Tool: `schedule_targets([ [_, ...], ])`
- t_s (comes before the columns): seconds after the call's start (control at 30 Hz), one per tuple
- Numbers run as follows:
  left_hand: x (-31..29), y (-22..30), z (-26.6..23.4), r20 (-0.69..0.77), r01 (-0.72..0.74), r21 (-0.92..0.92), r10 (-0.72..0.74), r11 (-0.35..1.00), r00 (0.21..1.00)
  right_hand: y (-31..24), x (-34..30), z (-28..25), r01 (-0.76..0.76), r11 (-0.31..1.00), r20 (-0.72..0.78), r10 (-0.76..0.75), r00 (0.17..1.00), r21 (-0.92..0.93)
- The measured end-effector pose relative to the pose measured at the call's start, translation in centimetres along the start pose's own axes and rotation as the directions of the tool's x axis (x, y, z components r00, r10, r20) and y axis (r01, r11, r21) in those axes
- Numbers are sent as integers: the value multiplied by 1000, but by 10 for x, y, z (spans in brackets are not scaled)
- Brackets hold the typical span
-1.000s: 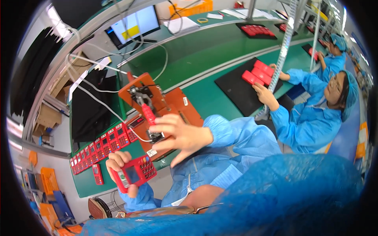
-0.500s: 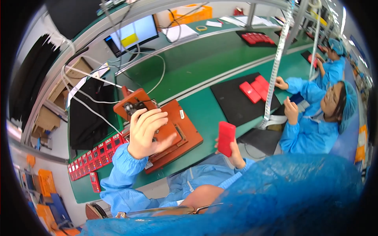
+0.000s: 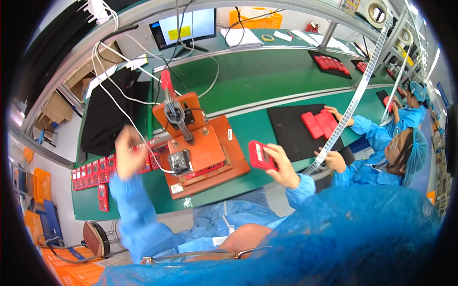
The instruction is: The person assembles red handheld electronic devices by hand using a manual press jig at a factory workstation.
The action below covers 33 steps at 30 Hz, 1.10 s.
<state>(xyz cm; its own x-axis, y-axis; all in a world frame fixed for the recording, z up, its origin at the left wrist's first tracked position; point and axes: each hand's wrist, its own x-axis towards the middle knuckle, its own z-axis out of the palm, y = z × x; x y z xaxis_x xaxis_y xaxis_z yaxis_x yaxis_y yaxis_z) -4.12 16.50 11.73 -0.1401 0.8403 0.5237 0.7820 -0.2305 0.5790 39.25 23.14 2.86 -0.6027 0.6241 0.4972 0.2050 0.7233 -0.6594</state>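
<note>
My right hand [image 3: 285, 167] holds a red handheld device [image 3: 260, 155], tilted, with a pale screen or label showing on its face. My left hand [image 3: 128, 153] is smeared by motion over the row of red keypad devices [image 3: 95, 170]; its fingers are too blurred to read. Between my hands stands an orange-brown test fixture [image 3: 210, 148] with a metal toggle clamp [image 3: 176, 117], its red handle pointing up. A red edge, seemingly of another device, shows low in the fixture beside a black module [image 3: 180, 161] with a white cable. One red device [image 3: 103, 197] lies apart from the row.
A black mat [image 3: 286, 138] with red devices [image 3: 318, 124] lies to the right, where a co-worker in blue [image 3: 377, 162] sits. A monitor [image 3: 183, 31] stands at the back. Black cloth [image 3: 114, 109] lies left, with white cables above it. A printed strip [image 3: 355, 97] hangs at right.
My left hand has left the front of the fixture and moved left to the row. My right hand has turned the red device, bringing its face into view. The head view has shifted.
</note>
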Motion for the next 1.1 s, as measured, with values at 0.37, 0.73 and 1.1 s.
schedule_targets([
  [0.37, -73, -4, 73, 284, -11, -181, 63, 983, 957, 0, 40, 1, 72, 920, 316, 58, 947, -384],
  [0.73, -199, -24, 53, -128, -132, -990, -763, 56, 633, -18, 94, 111, 386, 904, 448, -272, 852, -185],
  [1.1, -248, 3, 31, 6, -339, -867, -686, -366, 727, -9, 88, 104, 401, 882, 474, -250, 844, -249],
])
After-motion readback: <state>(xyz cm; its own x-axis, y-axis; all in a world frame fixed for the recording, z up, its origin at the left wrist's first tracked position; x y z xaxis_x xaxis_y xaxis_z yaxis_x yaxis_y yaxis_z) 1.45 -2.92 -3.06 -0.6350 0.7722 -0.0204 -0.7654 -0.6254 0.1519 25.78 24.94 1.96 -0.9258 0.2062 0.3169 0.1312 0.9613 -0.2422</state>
